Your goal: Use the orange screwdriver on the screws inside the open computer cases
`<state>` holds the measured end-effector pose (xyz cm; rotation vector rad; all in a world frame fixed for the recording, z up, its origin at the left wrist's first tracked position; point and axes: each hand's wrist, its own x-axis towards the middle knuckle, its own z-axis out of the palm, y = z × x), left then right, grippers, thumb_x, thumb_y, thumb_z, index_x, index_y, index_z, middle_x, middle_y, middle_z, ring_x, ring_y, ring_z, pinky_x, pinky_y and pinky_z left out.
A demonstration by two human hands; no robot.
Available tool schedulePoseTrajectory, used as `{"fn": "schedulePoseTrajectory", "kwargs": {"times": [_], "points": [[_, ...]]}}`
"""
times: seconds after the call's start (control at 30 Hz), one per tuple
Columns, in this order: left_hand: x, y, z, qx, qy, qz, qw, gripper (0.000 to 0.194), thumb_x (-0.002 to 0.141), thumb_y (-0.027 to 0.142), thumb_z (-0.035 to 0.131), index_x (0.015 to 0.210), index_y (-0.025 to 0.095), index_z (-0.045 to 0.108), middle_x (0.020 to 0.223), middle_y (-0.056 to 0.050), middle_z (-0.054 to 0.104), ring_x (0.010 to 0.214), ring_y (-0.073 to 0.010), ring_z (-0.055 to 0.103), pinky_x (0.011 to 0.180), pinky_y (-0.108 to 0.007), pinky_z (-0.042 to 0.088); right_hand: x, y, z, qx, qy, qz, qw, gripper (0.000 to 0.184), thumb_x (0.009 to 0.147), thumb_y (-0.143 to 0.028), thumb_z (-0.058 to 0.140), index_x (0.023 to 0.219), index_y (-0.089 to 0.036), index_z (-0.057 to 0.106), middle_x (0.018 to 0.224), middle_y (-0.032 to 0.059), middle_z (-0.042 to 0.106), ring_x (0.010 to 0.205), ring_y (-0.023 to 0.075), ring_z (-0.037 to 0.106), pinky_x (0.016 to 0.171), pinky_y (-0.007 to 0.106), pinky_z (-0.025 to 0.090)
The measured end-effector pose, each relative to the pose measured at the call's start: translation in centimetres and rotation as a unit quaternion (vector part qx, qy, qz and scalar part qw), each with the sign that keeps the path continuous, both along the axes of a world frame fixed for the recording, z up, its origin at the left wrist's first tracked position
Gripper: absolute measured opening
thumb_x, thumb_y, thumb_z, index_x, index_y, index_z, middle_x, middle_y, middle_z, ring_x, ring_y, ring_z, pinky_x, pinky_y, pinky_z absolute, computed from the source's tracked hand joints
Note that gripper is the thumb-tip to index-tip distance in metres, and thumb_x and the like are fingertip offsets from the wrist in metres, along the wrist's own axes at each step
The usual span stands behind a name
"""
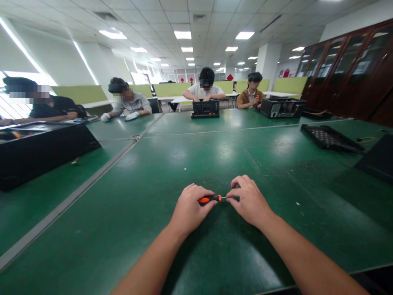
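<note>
A small screwdriver with an orange and black handle lies level between my two hands over the green table. My left hand is closed around the handle. My right hand pinches the thin metal shaft at its tip end. Both hands rest low on the table near its front edge, almost touching each other.
A black computer case lies at the left. A perforated black panel and a dark slab sit at the right. Several people sit along the far side with two more open cases. Wooden cabinets line the right wall.
</note>
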<state>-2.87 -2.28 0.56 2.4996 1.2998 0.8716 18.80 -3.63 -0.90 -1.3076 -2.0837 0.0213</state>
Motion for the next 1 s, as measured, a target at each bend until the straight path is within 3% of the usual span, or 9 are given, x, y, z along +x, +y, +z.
{"fn": "schedulePoseTrajectory", "kwargs": {"times": [0.1, 0.2, 0.4, 0.57, 0.7, 0.87, 1.0], "points": [[-0.2, 0.3, -0.2, -0.031, 0.048, -0.018, 0.998, 0.013, 0.078, 0.028, 0.076, 0.09, 0.025, 0.076, 0.084, -0.001, 0.077, 0.079, -0.0217, 0.064, 0.085, -0.041, 0.047, 0.0, -0.3, 0.7, 0.016, 0.013, -0.006, 1.0, 0.008, 0.08, -0.017, 0.077, 0.08, -0.025, 0.078, 0.103, 0.0065, 0.061, 0.102, 0.0243, 0.051, 0.089, 0.04, 0.042], [-0.2, 0.2, -0.2, -0.02, 0.032, -0.011, 0.999, 0.018, 0.076, 0.023, 0.076, 0.095, 0.025, 0.075, 0.086, -0.002, 0.077, 0.081, -0.0216, 0.064, 0.085, -0.04, 0.048, 0.0, -0.3, 0.7, 0.013, 0.015, -0.004, 1.0, 0.01, 0.079, -0.017, 0.077, 0.079, -0.026, 0.078, 0.106, 0.0059, 0.061, 0.106, 0.0244, 0.051, 0.092, 0.041, 0.041], [0.0, -0.3, 0.3, 0.028, -0.03, -0.017, 0.999, 0.024, 0.076, 0.025, 0.077, 0.1, 0.024, 0.073, 0.089, -0.002, 0.075, 0.083, -0.0193, 0.064, 0.102, -0.046, 0.041, 0.0, 0.0, -0.6, -0.033, 0.002, 0.012, 0.999, 0.015, 0.068, -0.016, 0.086, 0.07, -0.028, 0.076, 0.092, 0.0026, 0.062, 0.092, 0.021, 0.055, 0.079, 0.035, 0.046], [-0.1, 0.1, -0.2, -0.034, 0.05, -0.025, 0.998, 0.024, 0.075, 0.02, 0.077, 0.098, 0.026, 0.074, 0.09, -0.001, 0.077, 0.084, -0.0216, 0.063, 0.088, -0.042, 0.048, -0.2, -0.2, 0.2, -0.015, 0.008, 0.002, 1.0, 0.01, 0.075, -0.017, 0.081, 0.075, -0.026, 0.077, 0.097, 0.0039, 0.062, 0.098, 0.0217, 0.053, 0.086, 0.037, 0.043], [-0.2, 0.2, -0.4, -0.026, 0.055, -0.009, 0.998, 0.033, 0.075, 0.019, 0.076, 0.107, 0.026, 0.072, 0.089, -0.001, 0.075, 0.084, -0.0208, 0.064, 0.095, -0.045, 0.046, -0.3, -0.4, 0.7, -0.003, 0.008, -0.002, 1.0, 0.008, 0.079, -0.018, 0.078, 0.077, -0.026, 0.078, 0.102, 0.0048, 0.062, 0.104, 0.0227, 0.051, 0.092, 0.039, 0.04], [0.0, -0.2, -0.1, 0.025, 0.014, 0.0, 1.0, 0.042, 0.075, 0.024, 0.079, 0.115, 0.026, 0.068, 0.09, -0.001, 0.073, 0.087, -0.0187, 0.063, 0.11, -0.047, 0.036, 0.1, 0.0, -0.4, -0.037, -0.006, 0.001, 0.999, 0.013, 0.07, -0.018, 0.085, 0.072, -0.028, 0.077, 0.092, 0.003, 0.063, 0.094, 0.022, 0.054, 0.081, 0.037, 0.044], [0.1, -0.3, 0.1, 0.003, 0.056, -0.014, 0.998, 0.03, 0.077, 0.026, 0.076, 0.107, 0.027, 0.071, 0.09, 0.0, 0.074, 0.088, -0.0198, 0.064, 0.108, -0.049, 0.037, 0.2, 0.1, -0.4, -0.042, -0.009, 0.0, 0.999, 0.013, 0.071, -0.016, 0.084, 0.073, -0.028, 0.077, 0.089, 0.0023, 0.063, 0.091, 0.0212, 0.055, 0.078, 0.036, 0.044]]}}
